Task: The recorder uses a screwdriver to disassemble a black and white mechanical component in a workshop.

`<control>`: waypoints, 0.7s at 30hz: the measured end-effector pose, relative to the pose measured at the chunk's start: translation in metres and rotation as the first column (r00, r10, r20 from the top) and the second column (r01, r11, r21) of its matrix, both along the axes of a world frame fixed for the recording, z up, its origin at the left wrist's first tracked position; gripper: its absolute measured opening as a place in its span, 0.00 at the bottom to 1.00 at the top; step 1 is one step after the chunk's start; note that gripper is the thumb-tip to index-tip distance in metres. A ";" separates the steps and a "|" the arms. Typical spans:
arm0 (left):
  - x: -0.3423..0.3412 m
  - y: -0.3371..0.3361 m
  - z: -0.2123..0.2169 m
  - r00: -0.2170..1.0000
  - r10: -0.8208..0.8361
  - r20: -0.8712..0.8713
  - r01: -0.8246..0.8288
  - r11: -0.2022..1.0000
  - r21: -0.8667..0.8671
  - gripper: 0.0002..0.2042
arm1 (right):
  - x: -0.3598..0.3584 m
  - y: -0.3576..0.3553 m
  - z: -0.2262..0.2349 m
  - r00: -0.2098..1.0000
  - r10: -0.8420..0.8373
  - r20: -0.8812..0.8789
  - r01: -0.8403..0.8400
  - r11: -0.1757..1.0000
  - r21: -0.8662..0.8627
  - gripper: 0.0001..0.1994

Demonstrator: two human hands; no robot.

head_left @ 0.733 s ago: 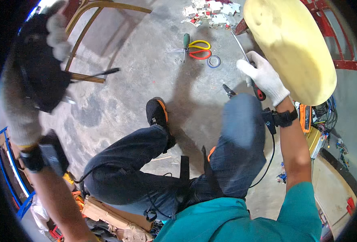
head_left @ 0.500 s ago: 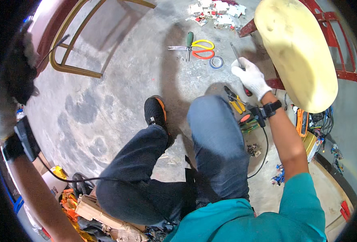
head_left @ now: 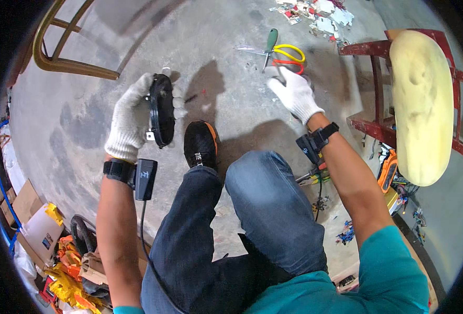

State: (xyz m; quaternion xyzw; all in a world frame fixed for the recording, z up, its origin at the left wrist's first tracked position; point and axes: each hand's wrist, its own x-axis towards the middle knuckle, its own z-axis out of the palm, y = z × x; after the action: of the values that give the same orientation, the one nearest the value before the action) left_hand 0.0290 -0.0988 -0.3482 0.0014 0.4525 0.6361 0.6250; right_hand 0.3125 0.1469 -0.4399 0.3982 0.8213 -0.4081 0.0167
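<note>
My left hand [head_left: 129, 118], in a white knit glove, is closed around a black rounded flat part [head_left: 162, 110] with a small metal tab, held upright on edge above the floor. My gloved right hand [head_left: 296, 93] is raised beside the scissors [head_left: 292, 52], which have one yellow and one red handle loop. Its fingers are curled around a screwdriver [head_left: 279, 75], whose shaft is smeared by motion and whose handle is mostly hidden. A green-handled screwdriver [head_left: 271, 41] lies across the scissor blades.
A red frame [head_left: 367, 49] bearing a yellow oval cushion [head_left: 420, 104] stands at right. White scraps [head_left: 325, 21] lie at the far side. Pliers [head_left: 310, 178] are near my knee. An orange meter [head_left: 387, 170] and wires lie right, a brass-coloured metal frame [head_left: 79, 71] upper left, heaped bags [head_left: 66, 282] lower left.
My left hand has come in from the far left with the black part. My right hand has moved left, toward the scissors, and now covers the blue tape roll's place. The view has shifted.
</note>
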 end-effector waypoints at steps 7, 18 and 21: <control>0.014 0.003 -0.031 0.996 -0.019 0.089 0.024 0.998 -0.054 0.32 | -0.012 -0.005 -0.052 0.991 -0.012 0.135 0.006 0.999 0.050 0.24; 0.005 0.007 -0.056 0.939 0.054 0.339 -0.061 0.998 0.011 0.33 | -0.056 -0.007 -0.067 0.966 -0.102 0.237 0.035 0.962 0.272 0.18; 0.003 0.002 -0.063 0.969 0.045 0.244 -0.043 0.999 -0.011 0.32 | -0.061 -0.007 -0.066 0.966 -0.089 0.243 0.030 0.971 0.235 0.19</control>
State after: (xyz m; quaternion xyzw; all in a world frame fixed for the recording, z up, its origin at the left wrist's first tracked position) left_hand 0.0324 -0.0964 -0.4109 -0.0886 0.3739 0.6439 0.6616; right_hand 0.2512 0.1403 -0.5060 0.4706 0.8418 -0.2568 0.0626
